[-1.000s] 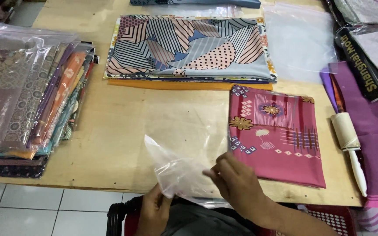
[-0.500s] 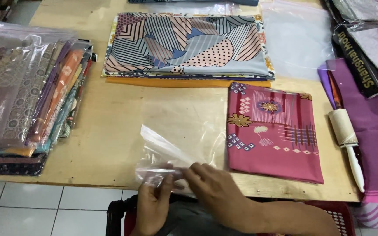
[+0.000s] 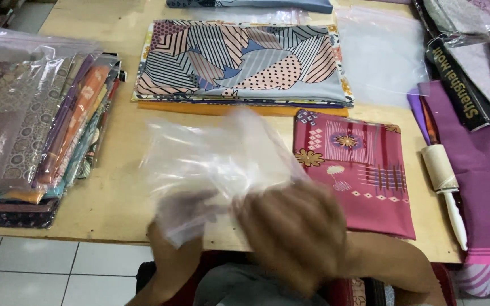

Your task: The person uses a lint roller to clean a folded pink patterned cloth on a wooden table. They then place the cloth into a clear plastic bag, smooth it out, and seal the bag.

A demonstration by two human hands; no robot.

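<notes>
Both hands held one clear plastic bag (image 3: 222, 164) over the near edge of the wooden table (image 3: 114, 192): the left hand (image 3: 180, 226) gripped its lower corner from beneath, showing through the film, and the right hand (image 3: 293, 232), blurred, clutched its bottom edge. It looked thin, glossy, crumpled and see-through, flared upward and blurred, with nothing visible inside it. It hung just left of a folded maroon patterned cloth (image 3: 358, 170), with a stack of bagged fabrics (image 3: 35, 124) farther left.
</notes>
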